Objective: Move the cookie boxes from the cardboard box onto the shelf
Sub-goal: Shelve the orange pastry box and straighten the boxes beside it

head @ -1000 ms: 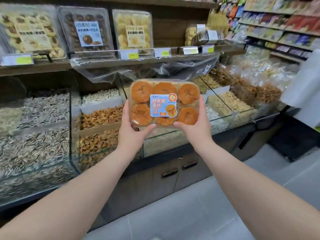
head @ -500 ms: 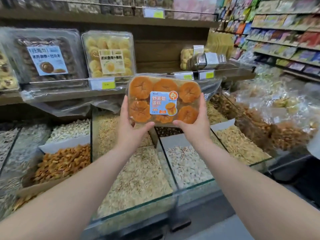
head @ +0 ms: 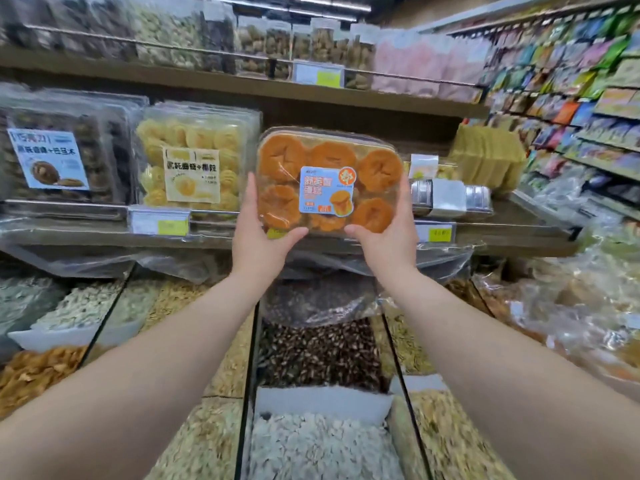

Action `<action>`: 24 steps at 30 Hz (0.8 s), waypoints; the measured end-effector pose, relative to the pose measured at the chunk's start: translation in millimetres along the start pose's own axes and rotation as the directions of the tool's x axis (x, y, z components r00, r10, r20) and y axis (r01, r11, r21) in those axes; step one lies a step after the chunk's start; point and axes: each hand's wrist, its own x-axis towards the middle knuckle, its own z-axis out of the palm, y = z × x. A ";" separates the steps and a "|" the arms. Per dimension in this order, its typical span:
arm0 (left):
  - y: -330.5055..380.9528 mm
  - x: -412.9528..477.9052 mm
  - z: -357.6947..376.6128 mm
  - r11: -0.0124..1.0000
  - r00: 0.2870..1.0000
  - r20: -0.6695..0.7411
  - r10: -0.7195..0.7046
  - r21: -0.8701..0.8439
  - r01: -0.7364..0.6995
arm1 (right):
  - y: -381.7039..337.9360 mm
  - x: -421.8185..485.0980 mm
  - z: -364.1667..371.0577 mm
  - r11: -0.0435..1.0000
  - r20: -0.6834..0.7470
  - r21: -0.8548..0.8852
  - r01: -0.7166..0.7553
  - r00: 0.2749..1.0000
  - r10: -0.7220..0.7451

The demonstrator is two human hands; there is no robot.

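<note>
A clear plastic cookie box full of orange cakes, with a blue label, is held upright in front of the wooden shelf. My left hand grips its lower left edge, thumb across the bottom front. My right hand grips the lower right edge the same way. The box hangs just right of a yellow cookie box that stands on the shelf beside a dark cookie box. The cardboard box is out of sight.
Small packs and a stack of yellow wafers stand on the shelf to the right. Glass-walled bins of seeds and nuts lie below my arms. An upper shelf carries jars. Snack racks fill the right side.
Both hands have lifted the orange cake box up and forward to shelf height, close to the yellow cookie box. My view has moved nearer the shelf, over the bins.
</note>
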 end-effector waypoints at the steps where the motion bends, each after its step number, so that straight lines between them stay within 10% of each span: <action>1: -2.6 13.8 8.5 1.000 1.000 -0.001 0.002 0.011 -0.002 | 3.3 14.5 3.4 1.000 -0.010 0.004 0.000 1.000 0.000; 24: -77.5 194.5 92.6 0.892 0.981 0.098 -0.170 0.437 0.111 | 102.0 205.7 98.1 0.969 0.069 -0.219 -0.115 0.989 0.133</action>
